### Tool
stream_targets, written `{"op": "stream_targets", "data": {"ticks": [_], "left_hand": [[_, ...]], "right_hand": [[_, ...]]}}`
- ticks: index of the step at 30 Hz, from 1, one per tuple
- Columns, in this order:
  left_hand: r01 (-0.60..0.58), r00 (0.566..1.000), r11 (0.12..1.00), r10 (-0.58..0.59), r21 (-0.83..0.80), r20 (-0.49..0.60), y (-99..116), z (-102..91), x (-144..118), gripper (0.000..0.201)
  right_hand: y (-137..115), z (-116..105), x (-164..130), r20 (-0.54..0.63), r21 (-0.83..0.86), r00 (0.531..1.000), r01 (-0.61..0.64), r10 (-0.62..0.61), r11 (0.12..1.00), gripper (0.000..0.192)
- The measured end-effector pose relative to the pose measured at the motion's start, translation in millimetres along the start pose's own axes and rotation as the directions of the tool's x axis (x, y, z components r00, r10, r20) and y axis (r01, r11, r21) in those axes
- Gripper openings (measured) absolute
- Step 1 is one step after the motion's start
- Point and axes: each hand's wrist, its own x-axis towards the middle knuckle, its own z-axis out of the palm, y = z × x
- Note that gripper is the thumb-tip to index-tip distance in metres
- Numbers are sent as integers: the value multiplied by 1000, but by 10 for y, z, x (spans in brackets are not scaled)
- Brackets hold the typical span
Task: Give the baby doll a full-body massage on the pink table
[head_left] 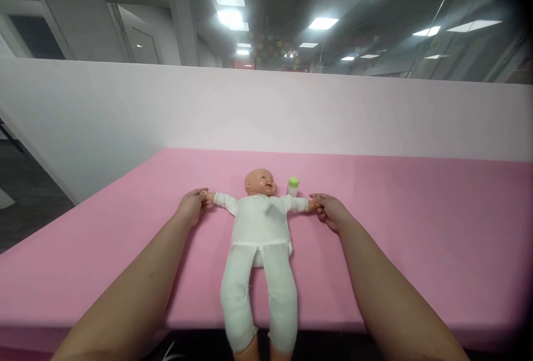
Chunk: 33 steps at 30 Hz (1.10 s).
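A baby doll in a white suit lies on its back on the pink surface, arms spread wide, legs hanging over the near edge. My left hand pinches the doll's small hand on the left side. My right hand grips the doll's other hand on the right. A small bottle with a green cap stands just behind the doll's right-side arm, beside its head.
A pale partition wall rises behind the pink surface. The surface's left edge drops to a dark floor. Beyond the wall are a door and ceiling lights.
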Motion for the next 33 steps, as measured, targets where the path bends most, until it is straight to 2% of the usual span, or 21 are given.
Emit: {"op": "stream_targets", "data": {"ticks": [5,10,19,26,33], "left_hand": [[8,1000,1000,-8,-23,13,-15,-16,28,34],[-8,1000,1000,9,-24,28,-11,-5,1,32],[-45,998,999,45,8,33,-6,-1,-27,25],[-55,998,998,54,29,19,-44,-25,-7,22],[-50,999,999,50,8,10,-51,-31,-32,19]], "right_hand": [[-21,11,-27,34,51,999,-5,3,999,35],[-21,-5,-52,100,129,995,0,-13,992,32],[-3,-16,-87,154,-19,983,99,-95,995,31],[13,-16,-92,114,-89,991,85,-74,992,35],[32,-8,-74,72,-48,996,60,-56,997,29]]}}
